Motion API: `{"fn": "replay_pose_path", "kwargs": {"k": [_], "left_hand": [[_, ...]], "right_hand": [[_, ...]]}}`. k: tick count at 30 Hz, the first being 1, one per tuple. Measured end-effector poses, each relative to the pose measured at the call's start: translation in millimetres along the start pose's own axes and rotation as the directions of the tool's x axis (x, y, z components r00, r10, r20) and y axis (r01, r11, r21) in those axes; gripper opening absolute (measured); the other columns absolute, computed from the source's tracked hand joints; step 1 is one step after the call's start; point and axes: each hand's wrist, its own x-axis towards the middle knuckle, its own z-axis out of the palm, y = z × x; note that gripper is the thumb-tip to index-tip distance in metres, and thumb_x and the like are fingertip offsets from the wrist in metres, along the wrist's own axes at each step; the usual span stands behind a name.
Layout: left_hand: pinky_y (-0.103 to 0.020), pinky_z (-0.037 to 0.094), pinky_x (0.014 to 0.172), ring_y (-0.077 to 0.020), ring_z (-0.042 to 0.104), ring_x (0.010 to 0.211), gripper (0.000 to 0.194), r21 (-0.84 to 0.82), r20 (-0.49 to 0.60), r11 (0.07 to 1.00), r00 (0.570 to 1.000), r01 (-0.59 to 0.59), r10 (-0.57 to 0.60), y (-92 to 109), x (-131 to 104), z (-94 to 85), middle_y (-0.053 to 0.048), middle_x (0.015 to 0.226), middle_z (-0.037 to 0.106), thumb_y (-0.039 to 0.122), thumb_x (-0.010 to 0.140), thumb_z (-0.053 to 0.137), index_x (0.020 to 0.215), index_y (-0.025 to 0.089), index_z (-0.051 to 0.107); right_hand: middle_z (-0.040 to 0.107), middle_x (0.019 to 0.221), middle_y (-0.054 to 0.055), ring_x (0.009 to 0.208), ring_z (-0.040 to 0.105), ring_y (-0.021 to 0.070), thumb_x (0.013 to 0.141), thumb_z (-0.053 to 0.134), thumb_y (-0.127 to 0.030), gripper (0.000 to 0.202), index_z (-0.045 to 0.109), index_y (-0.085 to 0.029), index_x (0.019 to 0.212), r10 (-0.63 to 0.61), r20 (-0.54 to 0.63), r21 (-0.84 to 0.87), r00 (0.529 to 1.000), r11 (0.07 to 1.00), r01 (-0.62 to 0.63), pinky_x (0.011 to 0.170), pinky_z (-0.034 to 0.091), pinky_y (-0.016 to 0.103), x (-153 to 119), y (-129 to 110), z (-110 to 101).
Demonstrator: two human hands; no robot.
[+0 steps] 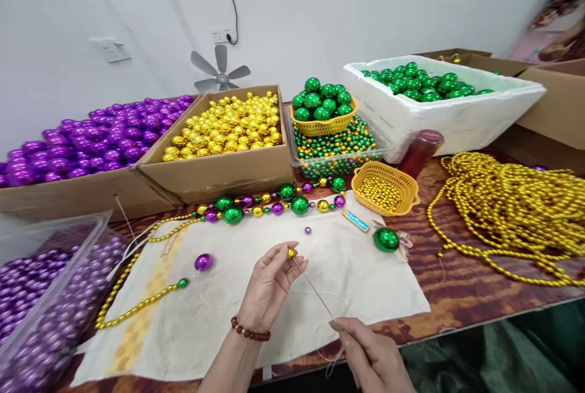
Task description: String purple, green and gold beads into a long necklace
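Between thumb and fingers, my left hand (269, 283) pinches a small gold bead (291, 252) above the white cloth (219, 332). My right hand (372, 353) grips the near end of a long thin needle (320, 297), whose far tip reaches the bead. Whether the tip has passed through it I cannot tell. White thread trails below the right hand and over the cloth. To the left lie a purple ball (203, 262) and a gold bead strand (141, 306) ending in a green bead. A small purple bead (308, 230) rests beyond my left hand.
At the back stand boxes of purple balls (109, 131) and gold balls (228, 128), and a white foam box (420, 116) of green ones. A yellow basket (409, 198) holds small gold beads. Gold strands (512, 216) pile at right; a large green ball (386, 239) lies nearer.
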Motion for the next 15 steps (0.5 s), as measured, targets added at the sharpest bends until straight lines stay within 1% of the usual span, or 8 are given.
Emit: {"fn": "replay_pose_path", "kwargs": {"k": [4, 7, 9, 11, 12, 13, 14, 15], "left_hand": [[-0.035, 0.051, 0.088, -0.0145, 0.063, 0.080, 0.021, 0.144, 0.053, 0.990, 0.999, -0.004, -0.004, -4, -2, 14.0, -0.002, 0.083, 0.062, 0.026, 0.086, 0.061, 0.104, 0.016, 0.066], [-0.041, 0.051, 0.088, -0.0195, 0.064, 0.085, 0.031, 0.330, 0.202, 0.944, 0.977, -0.007, -0.064, -14, 4, 26.5, -0.006, 0.090, 0.063, 0.038, 0.091, 0.050, 0.112, 0.018, 0.063], [-0.043, 0.050, 0.088, -0.0233, 0.064, 0.092, 0.041, 0.500, 0.255, 0.865, 0.962, -0.045, -0.098, -28, 20, 36.9, -0.010, 0.101, 0.063, 0.045, 0.094, 0.040, 0.114, 0.018, 0.063], [-0.043, 0.048, 0.090, -0.0251, 0.062, 0.098, 0.041, 0.669, 0.292, 0.717, 0.956, -0.195, -0.012, -46, 43, 51.8, -0.012, 0.107, 0.063, 0.047, 0.093, 0.041, 0.113, 0.018, 0.063], [-0.043, 0.047, 0.092, -0.0254, 0.060, 0.101, 0.038, 0.734, 0.347, 0.604, 0.936, -0.311, 0.060, -56, 55, 61.2, -0.011, 0.110, 0.062, 0.044, 0.091, 0.045, 0.114, 0.019, 0.062], [-0.044, 0.044, 0.094, -0.0260, 0.057, 0.105, 0.036, 0.772, 0.429, 0.464, 0.895, -0.435, 0.125, -67, 67, 71.5, -0.011, 0.112, 0.061, 0.041, 0.089, 0.050, 0.117, 0.020, 0.061], [-0.045, 0.042, 0.096, -0.0266, 0.054, 0.109, 0.037, 0.781, 0.516, 0.308, 0.839, -0.543, 0.170, -77, 77, 82.2, -0.011, 0.115, 0.060, 0.038, 0.088, 0.053, 0.120, 0.021, 0.059], [-0.046, 0.040, 0.097, -0.0272, 0.051, 0.111, 0.040, 0.771, 0.591, 0.154, 0.784, -0.618, 0.189, -87, 85, 92.7, -0.010, 0.118, 0.058, 0.035, 0.087, 0.055, 0.124, 0.022, 0.056]], "right_hand": [[0.042, 0.046, -0.005, 0.041, 0.041, 0.0091, 0.096, 0.043, -0.040, 0.031, 0.064, -0.018, 0.098, 0.029, -0.006, 0.035, 1.000, 0.999, -0.029, 0.043, 0.031, 0.019, 3, 6, -1], [0.046, 0.048, -0.004, 0.036, 0.040, 0.0068, 0.097, 0.038, -0.045, 0.035, 0.058, -0.016, 0.092, 0.102, -0.016, 0.213, 0.995, 0.972, -0.096, 0.038, 0.029, 0.017, 5, 19, 1], [0.049, 0.052, -0.004, 0.035, 0.040, 0.0052, 0.097, 0.038, -0.047, 0.037, 0.056, -0.016, 0.091, 0.135, -0.086, 0.344, 0.987, 0.934, -0.098, 0.036, 0.028, 0.015, 6, 29, 0], [0.051, 0.056, -0.003, 0.035, 0.041, 0.0041, 0.096, 0.040, -0.048, 0.036, 0.055, -0.016, 0.090, 0.154, -0.180, 0.427, 0.971, 0.902, -0.064, 0.036, 0.027, 0.014, 5, 38, -2], [0.052, 0.057, -0.003, 0.035, 0.041, 0.0035, 0.096, 0.041, -0.048, 0.036, 0.054, -0.016, 0.088, 0.165, -0.218, 0.454, 0.962, 0.889, -0.049, 0.036, 0.026, 0.014, 4, 41, -4], [0.052, 0.058, -0.003, 0.035, 0.041, 0.0031, 0.096, 0.043, -0.047, 0.035, 0.055, -0.016, 0.087, 0.175, -0.250, 0.478, 0.952, 0.878, -0.035, 0.036, 0.025, 0.014, 4, 44, -5], [0.052, 0.059, -0.002, 0.036, 0.041, 0.0028, 0.095, 0.044, -0.047, 0.035, 0.055, -0.015, 0.087, 0.185, -0.277, 0.500, 0.943, 0.866, -0.023, 0.036, 0.025, 0.013, 2, 47, -7], [0.053, 0.060, -0.002, 0.036, 0.041, 0.0026, 0.095, 0.045, -0.047, 0.034, 0.055, -0.016, 0.087, 0.193, -0.298, 0.521, 0.935, 0.854, -0.011, 0.036, 0.025, 0.013, 1, 49, -8]]}}
